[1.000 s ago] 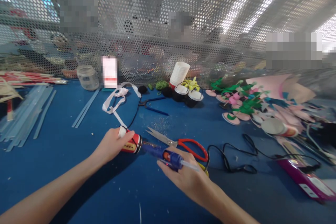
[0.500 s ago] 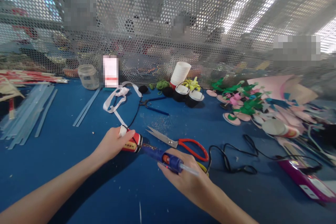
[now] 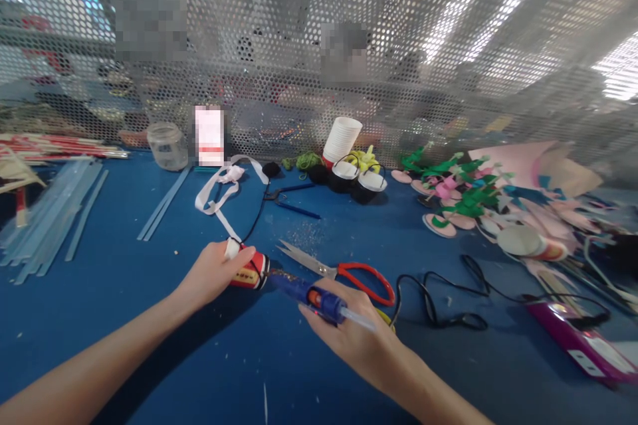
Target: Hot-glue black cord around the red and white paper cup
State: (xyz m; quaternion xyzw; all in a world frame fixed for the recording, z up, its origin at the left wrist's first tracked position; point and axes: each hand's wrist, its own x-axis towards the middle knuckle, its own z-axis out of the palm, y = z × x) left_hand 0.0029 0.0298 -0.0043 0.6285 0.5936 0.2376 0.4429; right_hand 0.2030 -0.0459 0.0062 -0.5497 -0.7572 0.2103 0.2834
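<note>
My left hand [image 3: 212,271] is closed around a red paper cup [image 3: 248,270] lying on its side, its dark-edged end turned to the right. Black yarn runs from the cup up to a black yarn ball [image 3: 271,169]. In my right hand [image 3: 356,329] is a blue hot glue gun [image 3: 304,293], a clear glue stick poking out of its back. The nozzle is at the cup's dark-edged end; whether it touches I cannot tell. Just beyond the glue gun lie red-handled scissors [image 3: 331,271], blades apart. A white ribbon [image 3: 215,202] trails toward the cup.
Blue-handled pliers [image 3: 294,201] lie farther back, near two black-and-white small buckets [image 3: 369,186] and stacked white cups [image 3: 343,138]. Glue sticks [image 3: 54,212] are piled at left. A black cord [image 3: 433,302] loops toward a purple power strip [image 3: 581,339]. Perforated metal [image 3: 299,99] closes off the back.
Hardly anything differs. Both hands, the cup and the glue gun keep their places; the whole view has shifted very slightly.
</note>
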